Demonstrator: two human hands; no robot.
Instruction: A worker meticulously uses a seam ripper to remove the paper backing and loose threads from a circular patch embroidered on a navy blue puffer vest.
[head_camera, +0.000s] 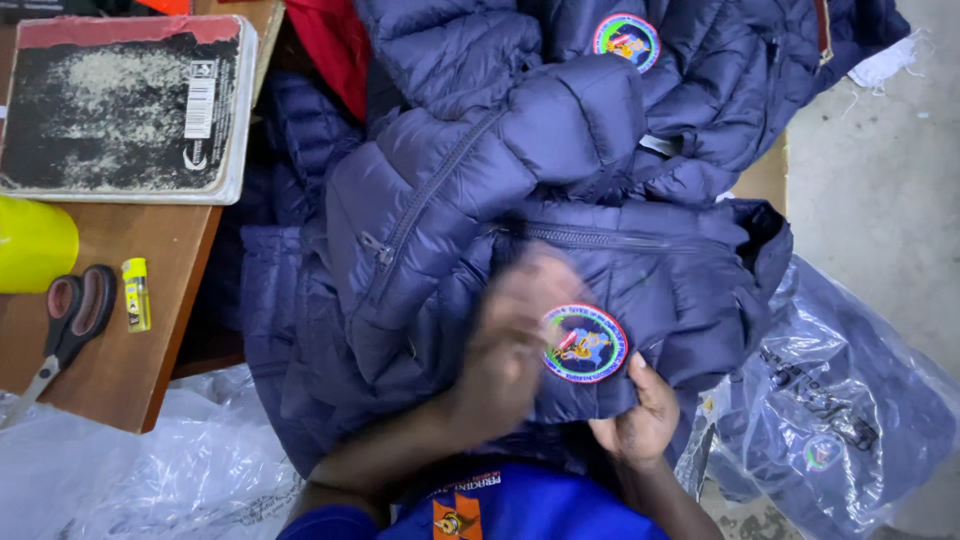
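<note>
A navy quilted jacket (660, 290) lies across a heap of similar jackets, its round multicoloured chest patch (585, 344) facing up. My left hand (515, 340), blurred by motion, lies flat on the jacket just left of the patch with fingers spread. My right hand (640, 415) pinches the jacket's lower edge right below the patch, thumb on top of the fabric. A second navy jacket (560, 120) with the same kind of patch (627, 40) lies further back.
A wooden table (150, 290) at left carries a worn notebook (125, 105), scissors (70, 320), a yellow lighter (136, 294) and a yellow object (35, 243). A clear bag with a folded jacket (840, 400) sits at right. Loose plastic (150, 470) lies lower left, concrete floor (890, 180) at right.
</note>
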